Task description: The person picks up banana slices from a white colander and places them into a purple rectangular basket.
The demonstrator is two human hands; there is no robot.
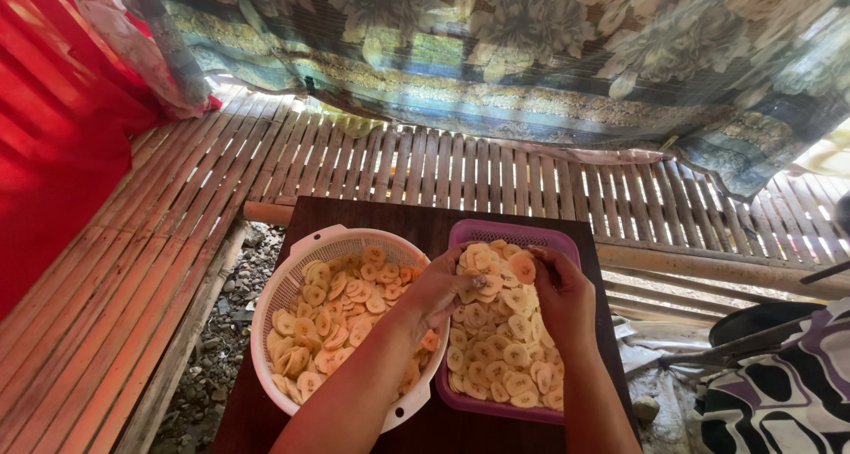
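Note:
A round white colander (pixel 282 288) full of pale yellow banana slices (pixel 332 317) sits on a dark wooden table (pixel 372 217). Beside it on the right stands a rectangular purple basket (pixel 522 234) heaped with more slices (pixel 496 348). My left hand (pixel 440 288) reaches across the colander's right rim to the basket's left side, fingers closed on slices there. My right hand (pixel 560 295) rests over the basket's upper right part and pinches a single slice (pixel 522 266) between thumb and fingers.
A slatted bamboo bench (pixel 460 166) runs behind and to the left of the table. A flowered cloth (pixel 531 47) hangs at the back, a red cloth (pixel 53 126) at the left. Gravel (pixel 221 330) lies below; patterned black-and-white fabric (pixel 788 392) at the right.

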